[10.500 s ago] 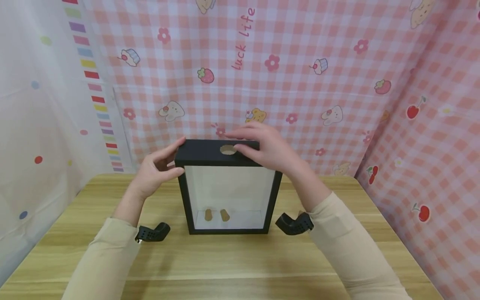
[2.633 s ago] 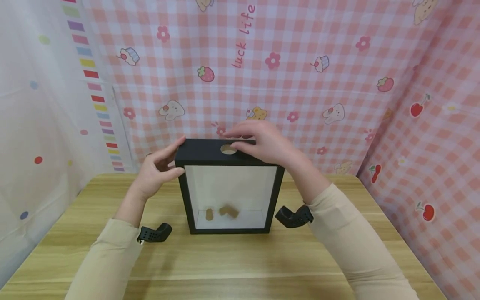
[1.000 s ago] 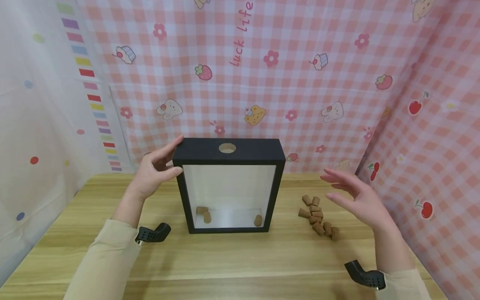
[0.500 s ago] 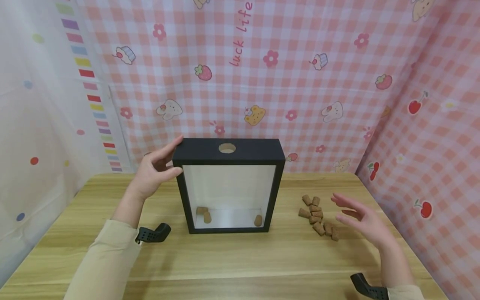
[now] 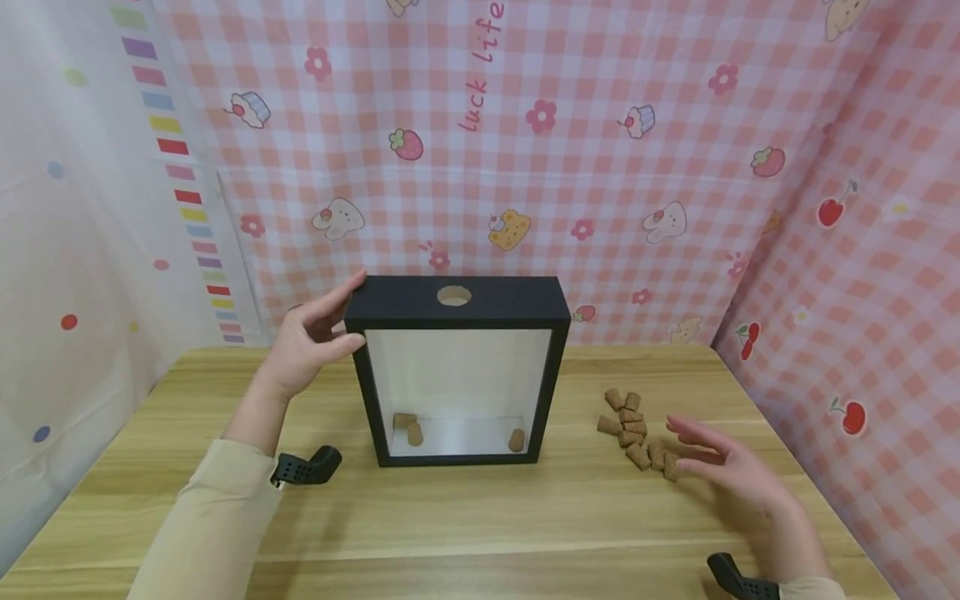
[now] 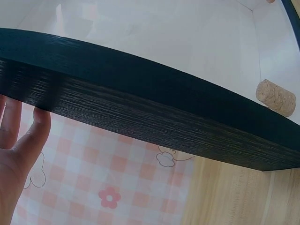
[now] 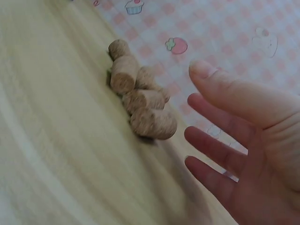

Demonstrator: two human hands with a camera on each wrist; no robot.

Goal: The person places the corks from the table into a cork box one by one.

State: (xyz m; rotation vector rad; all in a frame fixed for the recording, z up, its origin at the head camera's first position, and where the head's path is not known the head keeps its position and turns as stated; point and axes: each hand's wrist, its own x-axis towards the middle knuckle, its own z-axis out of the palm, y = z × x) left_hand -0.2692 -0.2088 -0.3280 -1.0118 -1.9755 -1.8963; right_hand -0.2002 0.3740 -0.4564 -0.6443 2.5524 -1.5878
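Note:
A black box frame [image 5: 510, 302] with a clear front and a round hole [image 5: 454, 296] in its top stands upright on the table. My left hand [image 5: 307, 354] grips its upper left corner, thumb on the front edge and fingers behind. Three corks lie inside on the floor: two [image 5: 415, 434] together at the left, one cork [image 5: 516, 441] at the right. In the left wrist view a cork [image 6: 276, 97] shows beyond the black side. My right hand [image 5: 731, 467] hovers with spread, relaxed fingers beside a loose pile of corks [image 5: 632, 429]; the nearest cork [image 7: 154, 123] lies just off the fingertips.
The wooden table [image 5: 450, 533] ends at a pink checked cloth [image 5: 600, 183] behind and another at the right. A white dotted cloth [image 5: 90, 250] hangs at the left. Black wrist camera mounts [image 5: 307, 465] jut from both sleeves.
My right hand has left the hole in the box top and moved right and down to the cork pile. The box went from two corks to three. The left hand keeps its grip.

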